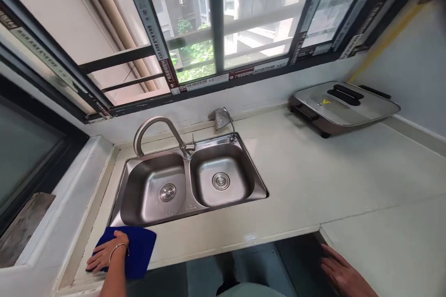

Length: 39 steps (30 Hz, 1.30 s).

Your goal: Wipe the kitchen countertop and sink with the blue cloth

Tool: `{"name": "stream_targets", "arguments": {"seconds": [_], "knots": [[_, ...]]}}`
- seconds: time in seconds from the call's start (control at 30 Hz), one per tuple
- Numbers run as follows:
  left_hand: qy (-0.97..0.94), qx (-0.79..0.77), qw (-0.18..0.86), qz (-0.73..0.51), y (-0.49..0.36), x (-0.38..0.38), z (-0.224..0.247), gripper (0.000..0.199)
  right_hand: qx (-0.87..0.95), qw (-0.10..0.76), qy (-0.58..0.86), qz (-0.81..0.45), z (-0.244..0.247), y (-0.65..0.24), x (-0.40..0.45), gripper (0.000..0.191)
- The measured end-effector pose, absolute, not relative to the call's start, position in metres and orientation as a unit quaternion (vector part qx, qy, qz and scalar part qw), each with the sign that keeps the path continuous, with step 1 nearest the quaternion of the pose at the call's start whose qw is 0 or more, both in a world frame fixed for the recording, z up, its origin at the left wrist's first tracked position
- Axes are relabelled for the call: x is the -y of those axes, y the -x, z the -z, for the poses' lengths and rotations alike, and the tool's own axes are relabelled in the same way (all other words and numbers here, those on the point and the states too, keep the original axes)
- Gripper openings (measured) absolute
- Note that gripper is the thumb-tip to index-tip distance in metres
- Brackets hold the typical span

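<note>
A dark blue cloth [141,248] lies at the front left corner of the counter, partly hanging over its front edge. My left hand [108,251], with a bangle at the wrist, rests flat on the cloth with its fingers spread. At the lower right, my right hand [339,271] is beside the counter's inner edge, its fingers somewhat apart and nothing seen in it. Just behind the cloth sits a double-bowl steel sink [190,199] with some water drops in its left bowl.
A curved faucet [167,123] rises behind the sink, near a grey crumpled cloth [220,118] by the wall. An electric pan with a lid [348,106] stands at the back right of the counter [296,167]. Windows [216,32] run along the back.
</note>
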State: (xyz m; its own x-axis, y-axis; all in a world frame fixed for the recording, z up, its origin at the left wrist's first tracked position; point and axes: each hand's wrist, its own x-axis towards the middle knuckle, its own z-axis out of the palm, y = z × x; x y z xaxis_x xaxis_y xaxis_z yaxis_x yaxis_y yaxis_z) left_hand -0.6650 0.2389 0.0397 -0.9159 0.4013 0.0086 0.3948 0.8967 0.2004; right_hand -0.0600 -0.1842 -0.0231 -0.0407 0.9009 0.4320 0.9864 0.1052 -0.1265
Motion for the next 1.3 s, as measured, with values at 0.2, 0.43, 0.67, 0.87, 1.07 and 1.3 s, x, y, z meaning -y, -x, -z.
{"name": "stream_targets", "arguments": {"seconds": [0.2, 0.43, 0.67, 0.87, 1.07, 1.3], "knots": [[-0.426, -0.89, -0.051, -0.153, 0.591, -0.198, -0.027, 0.083, 0.736, 0.16, 0.65, 0.096, 0.021, 0.056, 0.182, 0.033], [-0.67, -0.725, -0.092, -0.132, 0.499, -0.134, -0.024, 0.066, 0.74, 0.139, 0.651, 0.092, 0.023, 0.053, 0.18, 0.038], [-0.756, -0.647, -0.049, -0.086, 0.418, -0.092, -0.026, 0.068, 0.697, 0.247, 0.672, 0.024, 0.029, 0.054, 0.178, 0.036], [-0.815, -0.567, -0.012, -0.119, 0.336, -0.062, -0.017, 0.07, 0.695, 0.251, 0.673, 0.046, 0.032, 0.055, 0.175, 0.033], [-0.868, -0.477, 0.025, -0.136, 0.25, -0.033, -0.014, 0.07, 0.703, 0.257, 0.658, 0.083, 0.026, 0.05, 0.169, 0.027], [-0.901, -0.411, 0.063, -0.128, 0.167, -0.008, -0.012, 0.067, 0.699, 0.263, 0.656, 0.109, 0.031, 0.046, 0.169, 0.02]]}}
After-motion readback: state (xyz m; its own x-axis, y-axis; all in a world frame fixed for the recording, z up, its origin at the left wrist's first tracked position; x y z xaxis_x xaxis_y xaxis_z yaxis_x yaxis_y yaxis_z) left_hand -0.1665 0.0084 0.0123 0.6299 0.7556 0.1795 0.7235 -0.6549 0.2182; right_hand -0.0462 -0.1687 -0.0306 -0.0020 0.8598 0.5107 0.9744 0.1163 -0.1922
